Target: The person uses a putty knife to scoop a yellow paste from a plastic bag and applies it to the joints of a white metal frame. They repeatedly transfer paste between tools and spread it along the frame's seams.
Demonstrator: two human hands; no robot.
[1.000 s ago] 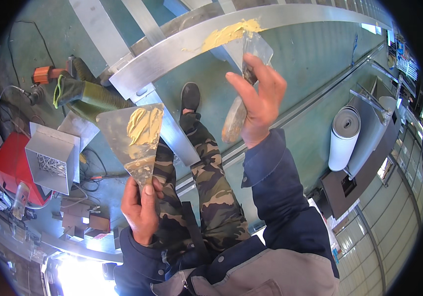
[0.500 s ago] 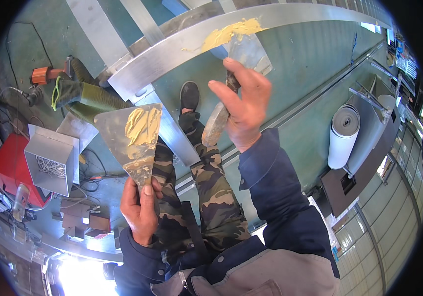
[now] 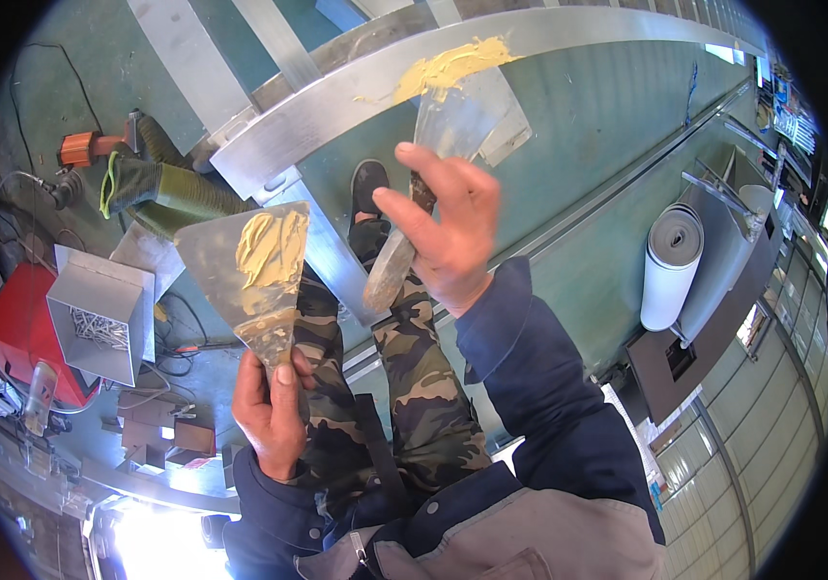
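My left hand (image 3: 274,414) grips the handle of a wide putty knife (image 3: 211,253), its blade pointing away from me. A lump of yellow putty (image 3: 274,246) lies on that blade, with thinner smears near the handle. My right hand (image 3: 452,222) is closed round the worn handle of a second putty knife (image 3: 450,121). The blade of this one reaches to the lower edge of a curved metal beam (image 3: 317,106), just under a streak of yellow putty (image 3: 452,66) spread on the beam's face. Whether the blade touches the beam I cannot tell.
At left stand a metal box of screws (image 3: 104,324), a red case (image 3: 32,319), a green fabric hose (image 3: 167,188) and an orange-bodied power tool (image 3: 85,148). Cables lie on the floor. A white roll (image 3: 673,266) stands at right. A metal leg (image 3: 336,246) runs beneath the beam.
My right hand and its putty knife have moved left and a little toward me. My left hand with the loaded putty knife has shifted slightly left.
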